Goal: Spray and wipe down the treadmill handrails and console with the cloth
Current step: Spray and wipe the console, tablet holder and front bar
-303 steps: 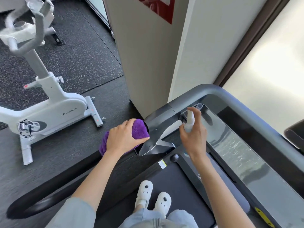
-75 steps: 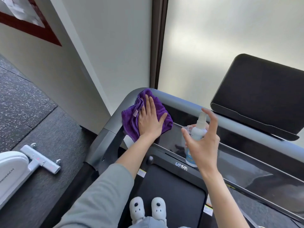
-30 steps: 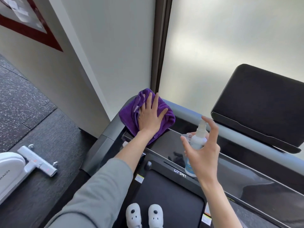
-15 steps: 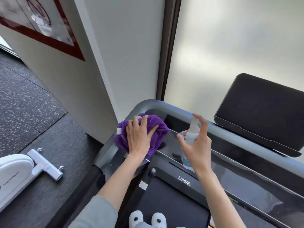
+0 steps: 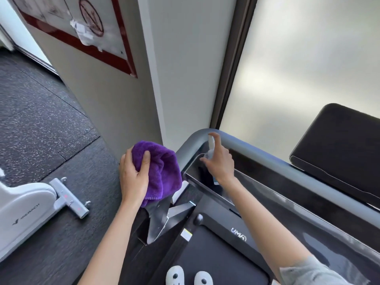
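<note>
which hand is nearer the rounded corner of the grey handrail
Right. The right hand, gripping the spray bottle, is at the handrail corner; the left hand, holding the purple cloth, is lower-left, off it.

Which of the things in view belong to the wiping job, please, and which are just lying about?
Job:
- purple terry cloth, gripped by left hand
- small clear spray bottle, held by right hand
- grey curved treadmill handrail
- glossy black console panel

Lying about:
- white exercise bike
- red-framed wall notice
- black padded bench

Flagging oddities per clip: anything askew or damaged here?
Only the red-framed wall notice: a crumpled clear plastic piece hangs loose on it. Purple cloth and white spray bottle look normal.
</note>
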Demonstrator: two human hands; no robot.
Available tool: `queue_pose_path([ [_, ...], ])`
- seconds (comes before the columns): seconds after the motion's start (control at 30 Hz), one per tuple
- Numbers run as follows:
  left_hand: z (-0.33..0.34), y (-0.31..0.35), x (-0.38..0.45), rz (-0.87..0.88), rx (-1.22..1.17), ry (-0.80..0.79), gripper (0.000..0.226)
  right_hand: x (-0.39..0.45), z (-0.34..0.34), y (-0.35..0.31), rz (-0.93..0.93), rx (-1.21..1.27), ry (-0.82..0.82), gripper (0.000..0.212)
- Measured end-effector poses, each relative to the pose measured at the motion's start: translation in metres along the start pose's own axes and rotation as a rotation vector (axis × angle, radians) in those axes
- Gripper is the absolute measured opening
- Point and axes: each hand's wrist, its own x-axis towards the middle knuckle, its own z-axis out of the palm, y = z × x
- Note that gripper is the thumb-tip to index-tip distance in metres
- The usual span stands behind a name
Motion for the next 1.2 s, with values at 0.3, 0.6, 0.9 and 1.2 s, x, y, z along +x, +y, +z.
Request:
queue_pose_path([
  [0.3, 0.003, -0.005, -0.008, -0.054, -0.035, -0.023, 0.059, 0.012, 0.013, 0.002, 0.017, -0.054, 0.005, 0.074],
  [0.6, 0.018, 0.002, -0.009, -0.009, 0.073, -0.126, 0.067, 0.005, 0.011, 0.01, 0.012, -0.075, 0.081, 0.082],
  [0.9, 0.022, 0.008, -0.011, -0.016, 0.093, -0.148, 0.064, -0.008, 0.014, 0.015, 0.009, -0.048, 0.09, 0.079],
  [1.2, 0.023, 0.011, -0.015, 0.004, 0.091, -0.166, 0.068, -0.05, -0.024, 0.025, 0.083, 0.259, 0.255, 0.069],
])
